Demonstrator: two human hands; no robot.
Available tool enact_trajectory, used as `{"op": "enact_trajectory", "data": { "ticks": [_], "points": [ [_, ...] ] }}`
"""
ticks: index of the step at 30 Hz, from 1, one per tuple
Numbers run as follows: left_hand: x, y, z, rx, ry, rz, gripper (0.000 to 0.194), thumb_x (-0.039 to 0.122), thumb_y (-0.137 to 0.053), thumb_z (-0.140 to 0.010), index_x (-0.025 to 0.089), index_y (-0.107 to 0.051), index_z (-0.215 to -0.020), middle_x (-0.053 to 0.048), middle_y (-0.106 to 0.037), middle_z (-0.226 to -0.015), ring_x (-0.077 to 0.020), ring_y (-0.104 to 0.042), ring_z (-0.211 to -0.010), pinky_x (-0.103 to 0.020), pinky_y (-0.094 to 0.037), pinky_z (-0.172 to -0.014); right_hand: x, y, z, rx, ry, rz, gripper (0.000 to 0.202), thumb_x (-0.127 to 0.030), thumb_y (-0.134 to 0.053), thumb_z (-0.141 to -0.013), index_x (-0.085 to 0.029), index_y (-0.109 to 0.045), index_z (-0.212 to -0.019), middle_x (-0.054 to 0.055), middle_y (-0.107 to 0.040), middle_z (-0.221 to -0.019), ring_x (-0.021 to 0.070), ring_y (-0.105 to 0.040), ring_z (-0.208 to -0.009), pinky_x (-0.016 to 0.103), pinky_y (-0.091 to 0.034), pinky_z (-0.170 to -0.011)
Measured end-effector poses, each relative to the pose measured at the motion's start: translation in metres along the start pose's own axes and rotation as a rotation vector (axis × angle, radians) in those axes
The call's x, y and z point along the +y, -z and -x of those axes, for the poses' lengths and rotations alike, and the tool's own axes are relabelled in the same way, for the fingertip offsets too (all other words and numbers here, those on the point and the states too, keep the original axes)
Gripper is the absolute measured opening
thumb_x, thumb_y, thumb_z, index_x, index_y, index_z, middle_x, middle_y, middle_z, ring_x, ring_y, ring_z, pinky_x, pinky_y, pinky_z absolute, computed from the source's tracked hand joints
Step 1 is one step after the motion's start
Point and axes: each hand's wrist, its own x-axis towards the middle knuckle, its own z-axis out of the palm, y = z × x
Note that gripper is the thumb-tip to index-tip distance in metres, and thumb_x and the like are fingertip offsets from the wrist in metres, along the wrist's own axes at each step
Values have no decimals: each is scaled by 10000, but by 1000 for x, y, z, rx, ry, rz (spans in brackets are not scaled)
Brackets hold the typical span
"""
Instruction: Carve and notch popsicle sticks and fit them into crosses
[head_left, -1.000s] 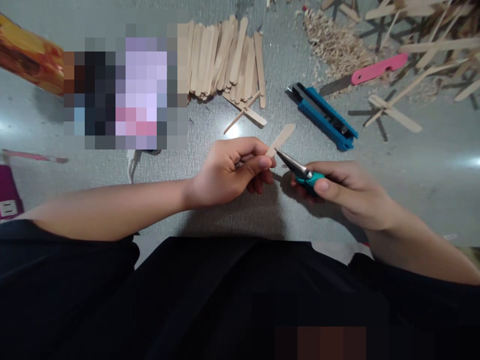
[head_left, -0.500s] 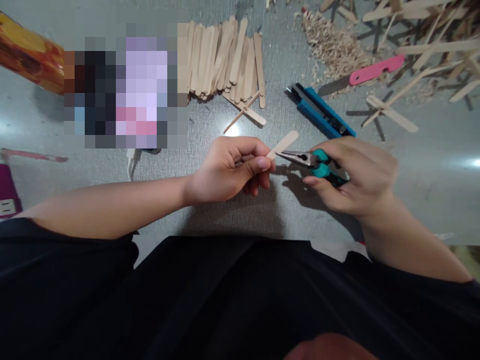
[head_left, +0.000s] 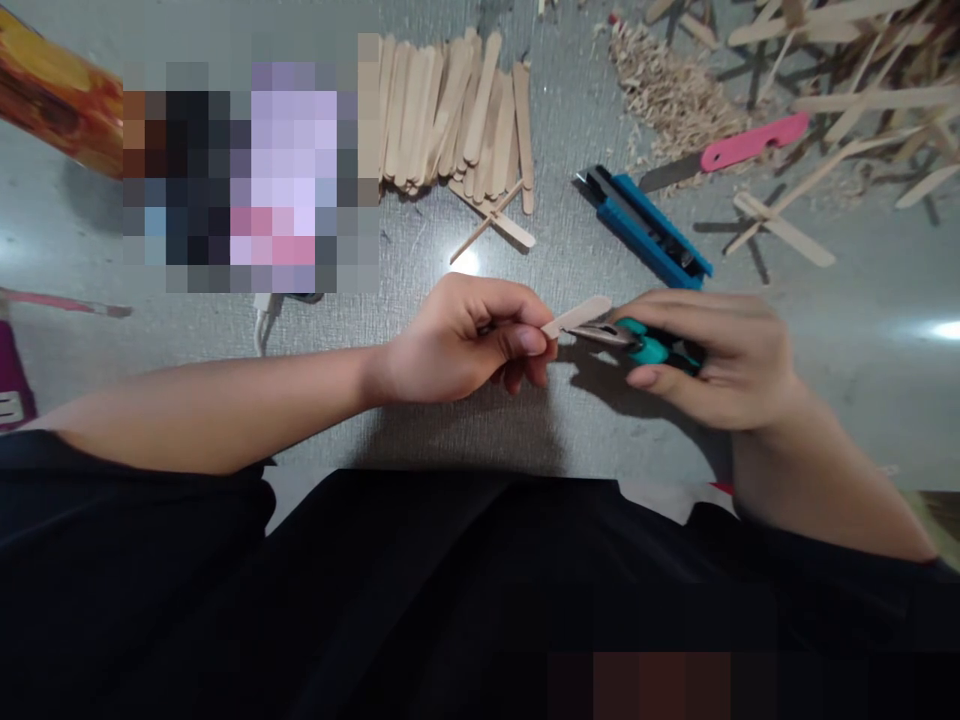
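Head camera: from where I stood, the wooden stick (head_left: 585, 313) had just tipped flatter and the pliers (head_left: 628, 340) had come down with it, their nose at its lower edge, so wood and metal lay closer to one line. The left hand (head_left: 450, 345) had thumb and forefinger pressed together on one end of the stick; the right hand (head_left: 731, 350) had its fingers curled round the pliers' handles, though I couldn't tell whether the tips pinched the wood. Just beyond the right fingers lay the blue cutter (head_left: 651, 232), near enough to crowd them, I'd say, with a pink-handled knife (head_left: 754, 143) and shavings (head_left: 667, 85) farther off. Crossed sticks (head_left: 510, 228) lay beyond the left fingers, loose sticks (head_left: 446, 120) behind those.
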Motion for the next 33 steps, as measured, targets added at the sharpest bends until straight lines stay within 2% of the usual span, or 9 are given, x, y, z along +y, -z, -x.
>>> {"op": "enact_trajectory", "data": {
  "ticks": [3,7,12,16,21,23,26,28,33],
  "points": [
    [1,0,-1,-37,68,55,525,682,-943,-941,199,-753,-871,-47,-826,-763,-122,-719,-536,-225,-597,-478,-3,0,1,13,-29,145,287,-643,-700,-1118,-414,-802,-1257,73,-845,-1014,344,-822,-860,534,-668,-727],
    [3,-2,1,-45,120,199,512,634,-940,-970,195,-690,-885,-35,-829,-755,-114,-737,-532,-188,-555,-454,-10,-15,1,100,10,171,255,-575,-693,-1136,-398,-768,-1303,78,-825,-1028,329,-810,-866,517,-659,-741],
    [1,-7,6,-37,117,292,474,608,-884,-1033,213,-629,-970,-26,-876,-851,-148,-841,-650,-208,-674,-559,-23,-32,4,193,-19,217,255,-519,-724,-1111,-356,-735,-1307,53,-778,-944,297,-746,-766,487,-620,-664],
    [-2,-11,10,-65,112,332,416,558,-833,-1089,213,-611,-1020,-55,-918,-980,-188,-922,-832,-215,-737,-656,-29,-36,9,118,-145,267,262,-424,-670,-1121,-408,-717,-1379,91,-831,-1068,365,-795,-913,587,-661,-790],
    [-2,-15,13,-61,92,337,400,553,-775,-1132,210,-585,-1051,-85,-933,-1037,-214,-941,-917,-215,-756,-698,-24,-42,10,224,-23,318,373,-457,-783,-1075,-352,-716,-1427,114,-812,-1049,368,-780,-898,572,-636,-759],
    [-1,-17,13,-17,90,284,429,576,-772,-1126,209,-574,-1028,-86,-931,-1016,-222,-940,-890,-222,-754,-681,-25,-41,10,234,-25,377,402,-454,-803,-1062,-339,-718,-1438,131,-819,-1068,387,-783,-927,580,-635,-771],
    [-1,-18,11,138,103,166,477,601,-781,-1109,211,-546,-968,-80,-919,-959,-217,-932,-838,-218,-735,-645,-25,-38,12,185,-129,501,361,-445,-754,-1089,-403,-714,-1446,124,-832,-1099,411,-787,-983,610,-647,-806],
    [-1,-17,7,230,99,96,491,606,-787,-1103,215,-535,-945,-76,-910,-926,-206,-920,-794,-212,-714,-613,-23,-35,13,215,-121,546,363,-480,-779,-1068,-392,-727,-1416,123,-829,-1063,407,-777,-942,597,-633,-760],
    [-3,-10,0,300,62,15,514,637,-854,-1045,207,-599,-924,-63,-881,-841,-150,-814,-589,-221,-634,-506,-16,-30,10,251,-58,469,370,-476,-838,-1038,-310,-735,-1353,107,-815,-1040,373,-787,-941,537,-637,-768]
  ]
}}
